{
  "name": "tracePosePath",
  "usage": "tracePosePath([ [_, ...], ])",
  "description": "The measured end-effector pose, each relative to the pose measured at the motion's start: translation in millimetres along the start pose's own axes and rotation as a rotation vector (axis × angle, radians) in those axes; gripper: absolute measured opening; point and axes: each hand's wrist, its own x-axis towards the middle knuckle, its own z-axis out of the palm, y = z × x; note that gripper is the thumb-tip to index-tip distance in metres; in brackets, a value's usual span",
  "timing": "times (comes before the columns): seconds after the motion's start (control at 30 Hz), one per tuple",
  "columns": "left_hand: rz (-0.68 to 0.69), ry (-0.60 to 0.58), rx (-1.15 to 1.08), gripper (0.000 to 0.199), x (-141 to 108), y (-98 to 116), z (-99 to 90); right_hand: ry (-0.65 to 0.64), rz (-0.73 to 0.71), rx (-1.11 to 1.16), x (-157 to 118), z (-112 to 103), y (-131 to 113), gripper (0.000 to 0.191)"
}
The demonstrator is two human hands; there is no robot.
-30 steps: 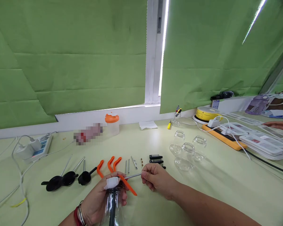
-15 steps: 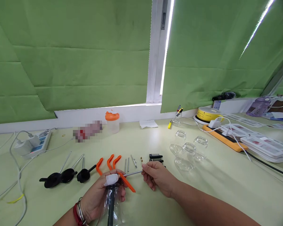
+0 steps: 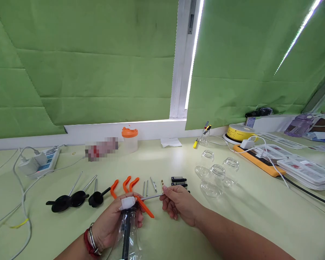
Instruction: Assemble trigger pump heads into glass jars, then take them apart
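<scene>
My left hand (image 3: 112,220) is wrapped round the neck of a clear bottle (image 3: 132,240) with a dark tube inside. An orange handle (image 3: 145,207) and a white piece (image 3: 128,203) sit at the bottle's top. From there a thin metal rod (image 3: 153,196) sticks out to the right. The fingertips of my right hand (image 3: 181,203) pinch the rod's far end. Beyond my hands lie more orange handles (image 3: 126,185), thin metal pins (image 3: 147,187), tiny brass bits (image 3: 162,182) and black parts with springs (image 3: 178,179).
Black round parts with metal rods (image 3: 61,204) lie at left, near a power strip (image 3: 52,160) and white cables. Several clear glass jars (image 3: 217,178) stand right of centre. An orange-lidded cup (image 3: 130,139) is at the back; an orange power strip (image 3: 260,160) and stacked cards (image 3: 306,171) are at right.
The view has shifted slightly. My left hand and the bottle appear a little further left and higher, while both hands keep the same grips.
</scene>
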Motion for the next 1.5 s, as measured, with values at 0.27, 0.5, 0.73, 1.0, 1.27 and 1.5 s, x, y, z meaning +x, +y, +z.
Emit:
tracePosePath([
  [0.27, 0.000, 0.010, 0.005, 0.013, 0, 1, -0.9, 0.073, -0.142, 0.001, 3, -5, 1, 0.034],
  [0.5, 0.074, 0.044, -0.015, 0.013, -2, 9, -4.1, 0.243, -0.477, -1.013, 0, -14, -6, 0.024],
  [0.73, 0.099, 0.022, 0.011, 0.015, -3, 10, -3.0, 0.231, -0.410, -1.582, 7, -3, 7, 0.021],
  [1.0, 0.092, 0.012, 0.010, 0.015, -5, 10, -3.3, 0.337, -0.391, -1.476, 3, -3, -9, 0.021],
  [1.27, 0.072, 0.054, 0.031, 0.016, -5, 14, -0.6, 0.309, -0.283, -1.333, -15, -51, -33, 0.011],
  [1.5, 0.086, 0.043, 0.080, 0.019, -6, 15, -0.3, 0.289, -0.292, -1.277, -2, -61, -28, 0.011],
])
